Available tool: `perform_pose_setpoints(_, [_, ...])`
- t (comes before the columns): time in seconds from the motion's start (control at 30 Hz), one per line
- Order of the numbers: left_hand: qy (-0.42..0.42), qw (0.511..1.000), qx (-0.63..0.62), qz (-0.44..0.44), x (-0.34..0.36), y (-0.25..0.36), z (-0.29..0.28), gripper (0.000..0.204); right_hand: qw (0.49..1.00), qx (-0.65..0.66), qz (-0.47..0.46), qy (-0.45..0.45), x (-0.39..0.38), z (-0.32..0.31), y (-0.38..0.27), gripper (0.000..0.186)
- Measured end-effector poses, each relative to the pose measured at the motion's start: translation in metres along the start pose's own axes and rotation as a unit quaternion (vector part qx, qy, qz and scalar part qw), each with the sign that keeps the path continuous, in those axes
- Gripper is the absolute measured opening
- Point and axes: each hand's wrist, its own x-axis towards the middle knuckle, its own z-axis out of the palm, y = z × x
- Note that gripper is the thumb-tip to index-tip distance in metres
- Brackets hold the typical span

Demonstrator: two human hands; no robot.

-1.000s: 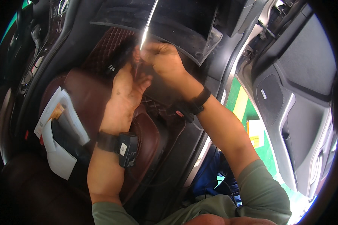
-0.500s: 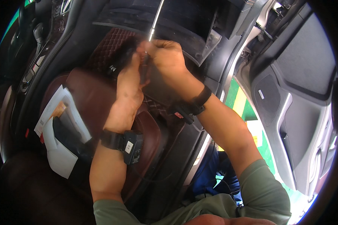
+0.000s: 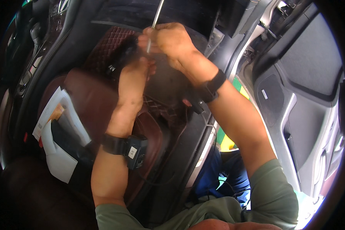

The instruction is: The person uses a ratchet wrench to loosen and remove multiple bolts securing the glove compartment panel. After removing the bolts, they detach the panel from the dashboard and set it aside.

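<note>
My right hand (image 3: 172, 40) is closed round a thin, shiny metal rod (image 3: 157, 15), which runs up out of the top of the view. Its lower end pokes out below my fingers, blurred. Just below and left of it is my left hand (image 3: 132, 78), back upward, with fingers curled in near the rod's lower end. What those fingers hold, if anything, is hidden. Beside my left hand is a blurred dark thing (image 3: 120, 57) with small silvery marks at its lower end; its kind cannot be made out.
Beneath my arms is a dark red leather car seat (image 3: 92, 90), with papers (image 3: 65, 115) on its left side. A quilted red floor mat (image 3: 109, 42) lies ahead. The open car door (image 3: 310, 65) stands at right, past the sill. Gear lever (image 3: 36, 34) and console are far left.
My right hand has moved up and away from my left, still round the rod. My left hand has drawn down slightly, so the two are farther apart.
</note>
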Motion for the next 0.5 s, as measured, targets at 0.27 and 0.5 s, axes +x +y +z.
perform_pose_setpoints(0.27, [0.076, 0.992, 0.055, 0.085, 0.01, -0.022, -0.003, 0.032, 0.993, -0.116, -0.002, -0.014, 0.0, 0.001, -0.019, 0.033])
perform_pose_setpoints(0.5, [0.021, 0.989, 0.109, 0.095, 0.005, -0.012, 0.005, 0.03, 0.998, -0.061, -0.009, -0.024, 0.037, -0.011, -0.035, 0.022])
